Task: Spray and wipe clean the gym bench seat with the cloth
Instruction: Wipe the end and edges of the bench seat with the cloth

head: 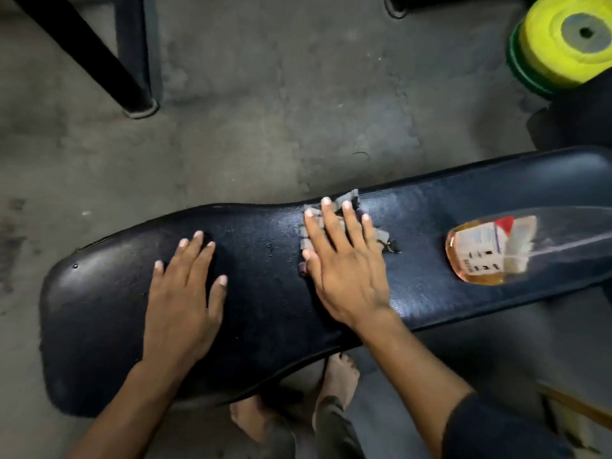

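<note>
Wiping step, by the look of it. The right hand (pixel 344 260) lies flat on the cloth (pixel 347 207), fingers (pixel 328 217) straight and spread, grasping nothing, just pressing the cloth down onto the seat (pixel 265 293). The cloth peeks out beyond the fingertips and past both sides of the fingers, grey and patterned, sitting near the far edge of the seat, roughly at its narrow middle.

The left hand (pixel 185 293) is out to the left of the cloth, apart from it, palm down on the bare pad, fingers straight and released. It looks like a brace, steadying the body over the pad.

The bottle (pixel 486 250) lies on its side on the seat, well to the right of the right hand, amber liquid inside, nobody touching it. That suggests the spraying is done with, at least for this patch. A few small droplets sit on the pad between the two hands, just left of the cloth.

My read on what comes next: drag the cloth across those droplets, keeping the palm flat so the cloth doesn't bunch or slip out from under the fingers. The left hand would have to lift or shift, since it sits right in that path. The stretch to the right needs the bottle moved before the cloth can pass there.
</note>
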{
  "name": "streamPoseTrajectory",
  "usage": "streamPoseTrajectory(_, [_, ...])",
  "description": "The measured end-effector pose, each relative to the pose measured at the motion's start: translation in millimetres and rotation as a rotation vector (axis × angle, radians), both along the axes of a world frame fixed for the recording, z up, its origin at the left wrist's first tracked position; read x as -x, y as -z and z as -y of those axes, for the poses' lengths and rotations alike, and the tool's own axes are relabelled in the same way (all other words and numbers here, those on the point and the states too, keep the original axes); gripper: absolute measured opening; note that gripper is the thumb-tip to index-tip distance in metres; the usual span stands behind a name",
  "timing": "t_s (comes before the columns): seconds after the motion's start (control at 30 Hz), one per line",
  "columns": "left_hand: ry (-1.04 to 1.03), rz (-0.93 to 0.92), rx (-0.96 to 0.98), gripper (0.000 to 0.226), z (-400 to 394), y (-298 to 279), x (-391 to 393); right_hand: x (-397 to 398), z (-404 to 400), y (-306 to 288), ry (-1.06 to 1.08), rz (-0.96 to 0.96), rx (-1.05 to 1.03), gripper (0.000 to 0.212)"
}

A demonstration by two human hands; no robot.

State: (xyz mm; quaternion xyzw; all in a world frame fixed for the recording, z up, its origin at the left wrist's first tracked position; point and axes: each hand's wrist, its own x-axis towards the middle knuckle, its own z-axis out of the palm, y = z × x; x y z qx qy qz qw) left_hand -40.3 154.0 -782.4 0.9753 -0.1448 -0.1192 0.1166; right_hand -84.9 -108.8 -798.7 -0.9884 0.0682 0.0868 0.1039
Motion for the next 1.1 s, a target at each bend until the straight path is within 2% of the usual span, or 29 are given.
streamPoseTrajectory(0.13, [0.014,0.047,-0.044,0.065,-11.1,7.4,8.0,37.9,-50.5,1.7,-0.200,0.007,-0.032,0.066])
streamPoseTrajectory(0.23, [0.001,0.094,-0.038,0.065,-12.4,13.5,9.4,85.1,-51.9,1.0,-0.248,-0.028,-0.041,0.073])
streamPoseTrajectory(0.3, [0.010,0.108,-0.044,0.065,-15.2,17.3,8.8,97.6,-32.4,1.1,-0.215,-0.057,0.008,0.076])
streamPoseTrajectory(0.37, [0.007,0.122,-0.044,0.064,-16.6,20.5,9.5,83.1,-9.5,-0.8,-0.086,-0.068,0.053,0.075])
streamPoseTrajectory(0.43, [0.006,0.134,-0.046,0.064,-17.8,23.9,9.4,44.3,1.6,1.2,0.081,-0.040,0.071,0.072])
streamPoseTrajectory(0.5, [0.011,0.142,-0.048,0.065,-19.1,26.9,9.3,-3.6,-5.2,2.5,0.161,0.007,0.074,0.069])
streamPoseTrajectory(0.63, [0.008,0.152,-0.050,0.065,-19.6,30.8,8.9,-55.6,-60.5,6.2,0.020,0.028,0.009,0.069])
streamPoseTrajectory(0.77, [0.028,0.149,-0.031,0.065,-22.8,32.2,10.5,-5.4,-109.3,4.6,-0.126,0.054,-0.080,0.070])
streamPoseTrajectory(0.87, [0.026,0.173,-0.024,0.064,-23.5,33.5,9.7,55.2,-100.3,6.2,-0.156,0.034,-0.082,0.070])
streamPoseTrajectory(0.97, [0.025,0.170,-0.022,0.062,-22.0,33.7,9.9,82.3,-65.5,4.5,-0.062,0.006,-0.024,0.069])
streamPoseTrajectory(1.1, [0.020,0.164,-0.022,0.061,-22.0,33.7,10.4,38.4,-48.7,4.9,0.123,0.020,0.007,0.067])
